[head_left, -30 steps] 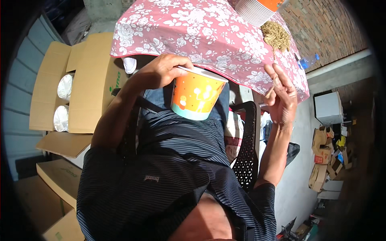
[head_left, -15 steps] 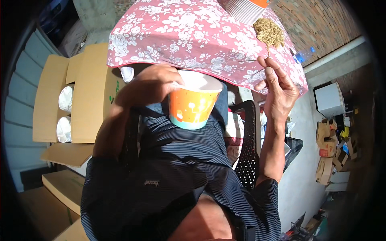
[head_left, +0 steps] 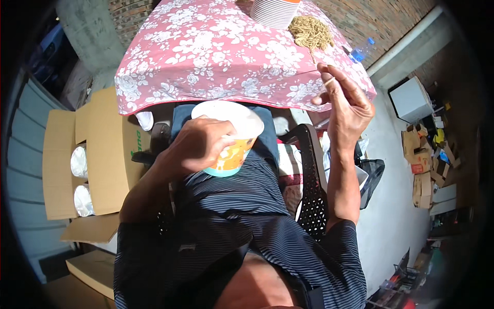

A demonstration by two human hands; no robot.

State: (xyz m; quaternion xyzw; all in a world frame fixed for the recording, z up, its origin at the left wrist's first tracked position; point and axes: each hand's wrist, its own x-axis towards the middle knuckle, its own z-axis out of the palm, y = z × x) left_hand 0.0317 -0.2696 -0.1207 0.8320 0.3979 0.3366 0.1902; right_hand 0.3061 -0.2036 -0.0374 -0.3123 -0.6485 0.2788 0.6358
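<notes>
The left hand [head_left: 203, 141] is gripping the orange bucket [head_left: 231, 156]; the right hand [head_left: 347, 103] (loosely spread) is carrying twine [head_left: 329, 81].

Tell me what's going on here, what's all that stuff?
A person sits at a table with a pink flowered cloth. The left hand holds an orange tub above the lap, its open top showing. The right hand is raised near a strand from the heap of brown string; whether it pinches that strand is hard to tell. A stack of tubs stands beside the heap on the cloth.
</notes>
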